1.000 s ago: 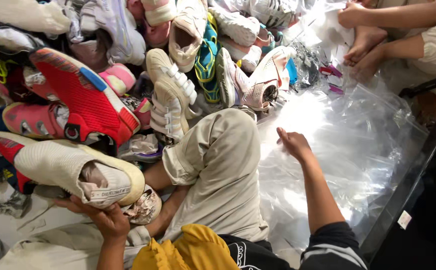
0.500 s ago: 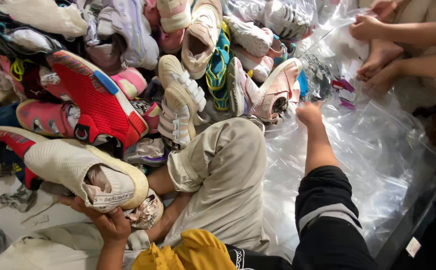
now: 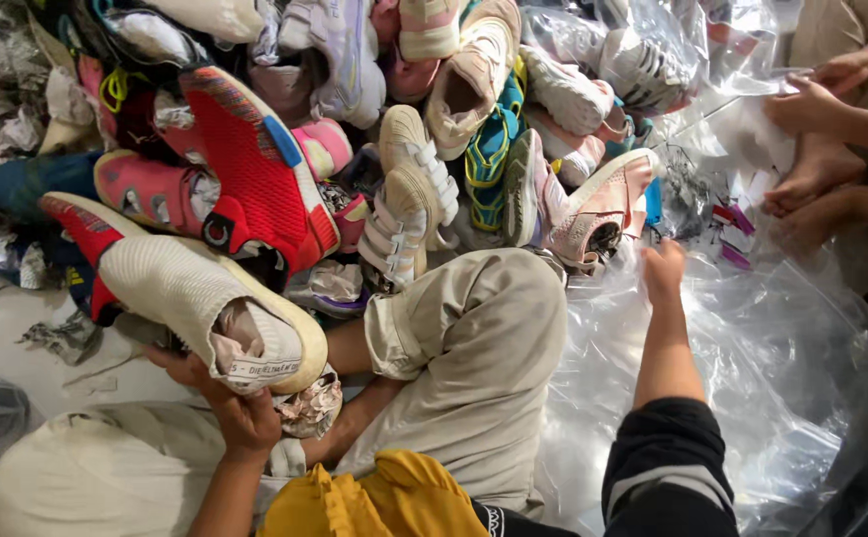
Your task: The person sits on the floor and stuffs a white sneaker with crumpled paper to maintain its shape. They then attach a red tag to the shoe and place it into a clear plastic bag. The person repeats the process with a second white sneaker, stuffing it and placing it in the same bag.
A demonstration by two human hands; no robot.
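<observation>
At lower left of the frame the left hand (image 3: 223, 398) grips the heel end of a cream knit sneaker (image 3: 205, 303) with a red toe. The right hand (image 3: 665, 270), right of centre, reaches onto clear plastic bags (image 3: 752, 348) just beside a pink sneaker (image 3: 603, 209). A heap of shoes (image 3: 404, 119) fills the upper frame, and another person's hands (image 3: 807, 104) work at upper right.

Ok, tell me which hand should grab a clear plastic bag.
Probably the right hand: it is free and stretched over the clear plastic bags. The left hand holds the cream sneaker.
</observation>
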